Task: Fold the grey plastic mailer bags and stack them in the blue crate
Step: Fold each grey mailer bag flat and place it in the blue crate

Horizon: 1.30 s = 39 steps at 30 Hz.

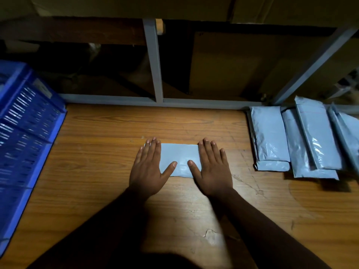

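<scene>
A folded grey mailer bag [179, 156] lies flat in the middle of the wooden table [116, 133]. My left hand [148, 167] presses flat on its left end, fingers spread, thumb on the bag. My right hand [211, 167] lies flat on its right end in the same way. Neither hand grips anything. The blue crate [23, 133] stands at the left edge of the table; its inside is out of view. Several grey mailer bags [299, 138] lie overlapping at the right rear of the table.
A grey metal frame [155, 74] runs along the table's back edge, with an upright post in the middle. Behind it are dark space and brown cardboard [233, 61]. The lighting is dim, brightest around my hands.
</scene>
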Motion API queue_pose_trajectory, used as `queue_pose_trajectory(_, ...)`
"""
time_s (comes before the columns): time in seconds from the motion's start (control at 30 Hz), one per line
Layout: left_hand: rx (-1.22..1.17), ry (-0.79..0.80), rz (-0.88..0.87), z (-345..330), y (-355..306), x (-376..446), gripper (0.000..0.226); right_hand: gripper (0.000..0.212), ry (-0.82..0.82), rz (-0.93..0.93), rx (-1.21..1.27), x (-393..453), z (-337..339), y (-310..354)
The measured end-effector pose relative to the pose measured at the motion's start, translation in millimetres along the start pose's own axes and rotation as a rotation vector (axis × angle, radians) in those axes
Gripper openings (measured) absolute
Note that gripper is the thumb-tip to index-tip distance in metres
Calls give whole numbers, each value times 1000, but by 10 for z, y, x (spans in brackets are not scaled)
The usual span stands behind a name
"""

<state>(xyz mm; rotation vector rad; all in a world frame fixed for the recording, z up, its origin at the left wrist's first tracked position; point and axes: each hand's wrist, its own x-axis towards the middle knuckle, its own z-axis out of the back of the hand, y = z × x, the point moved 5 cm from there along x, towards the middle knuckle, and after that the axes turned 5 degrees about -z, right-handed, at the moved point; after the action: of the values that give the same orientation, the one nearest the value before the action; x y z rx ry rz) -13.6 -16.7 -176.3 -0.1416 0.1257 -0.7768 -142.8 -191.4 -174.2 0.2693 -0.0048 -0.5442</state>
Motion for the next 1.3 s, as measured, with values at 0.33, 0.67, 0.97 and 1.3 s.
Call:
queue_pose_trajectory(0.33,-4,17,8,6,10,-34,96,81,14,-32,-27,-6,22,-22)
queue_pose_trajectory(0.67,-48,-110,-261,101,-234,-93,62,55,-54,230,3,-1,62,571)
queue_pose_trajectory(0.97,-167,-104,-238,-62,-174,-17,58,51,-41,226,73,66,-73,563)
queue_pose_trajectory(1.3,-34,-32,-85,-69,21,-73,72,77,0,41,7,-75,6,112)
